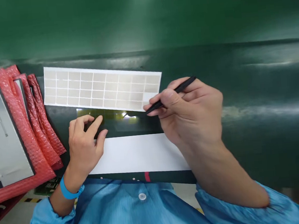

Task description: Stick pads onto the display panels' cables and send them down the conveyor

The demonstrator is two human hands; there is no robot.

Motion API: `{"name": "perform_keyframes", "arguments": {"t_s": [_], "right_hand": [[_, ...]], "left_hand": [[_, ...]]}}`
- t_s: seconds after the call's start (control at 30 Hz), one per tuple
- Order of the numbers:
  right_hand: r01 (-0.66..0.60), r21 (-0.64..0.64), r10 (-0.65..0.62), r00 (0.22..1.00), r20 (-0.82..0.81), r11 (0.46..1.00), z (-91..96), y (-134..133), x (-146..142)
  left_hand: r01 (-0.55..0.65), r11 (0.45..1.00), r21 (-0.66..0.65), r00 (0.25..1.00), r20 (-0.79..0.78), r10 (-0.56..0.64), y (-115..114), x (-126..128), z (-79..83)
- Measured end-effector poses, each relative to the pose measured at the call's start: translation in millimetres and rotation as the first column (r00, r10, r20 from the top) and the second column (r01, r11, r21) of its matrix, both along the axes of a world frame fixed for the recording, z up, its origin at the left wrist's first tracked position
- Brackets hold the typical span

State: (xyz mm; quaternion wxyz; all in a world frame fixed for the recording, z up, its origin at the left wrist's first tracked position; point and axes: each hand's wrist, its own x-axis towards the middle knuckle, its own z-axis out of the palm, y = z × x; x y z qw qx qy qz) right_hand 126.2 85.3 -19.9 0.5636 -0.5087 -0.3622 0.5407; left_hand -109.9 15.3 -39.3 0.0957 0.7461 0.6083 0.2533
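My right hand point(191, 111) is closed around black tweezers point(172, 94), whose tip touches the lower right corner of a white sheet of pale rectangular stickers point(100, 86). My left hand point(85, 142) rests with curled fingers on a dark panel point(129, 122) that carries a yellowish strip point(107, 114) along its top. A blank white sheet point(140, 154) lies below, just under both hands.
A stack of red bubble-wrap pouches point(37, 121) with a grey panel point(2, 138) on top lies at the left. The green mat point(255, 99) stretches off to the right. A green circuit board point(47, 186) peeks out near my left wrist.
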Motion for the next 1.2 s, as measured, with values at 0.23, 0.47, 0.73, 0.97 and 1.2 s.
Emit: {"name": "perform_keyframes", "arguments": {"t_s": [0.23,0.47,0.73,0.97,1.2], "right_hand": [[0.389,-0.02,-0.389,0.917,-0.087,0.921,1.6,19.1,149.5],[0.614,-0.01,-0.601,0.77,-0.216,0.789,-2.2,32.7,243.5],[0.787,-0.088,-0.766,0.558,-0.32,0.61,3.8,35.3,264.3],[0.901,-0.081,-0.883,0.396,-0.251,0.427,7.2,39.3,267.6],[0.898,-0.031,-0.89,0.429,-0.157,0.438,4.6,37.5,260.4]], "left_hand": [[0.017,0.991,0.135,0.989,-0.147,0.003,24.4,44.2,77.2],[0.368,0.886,-0.283,0.914,-0.067,-0.401,180.1,257.8,152.3],[0.309,0.904,-0.296,0.914,-0.171,-0.369,382.2,494.7,100.9],[0.251,0.897,-0.364,0.912,-0.22,-0.345,462.2,582.8,68.8],[0.277,0.815,-0.51,0.929,-0.075,-0.363,473.5,589.3,64.4]]}}
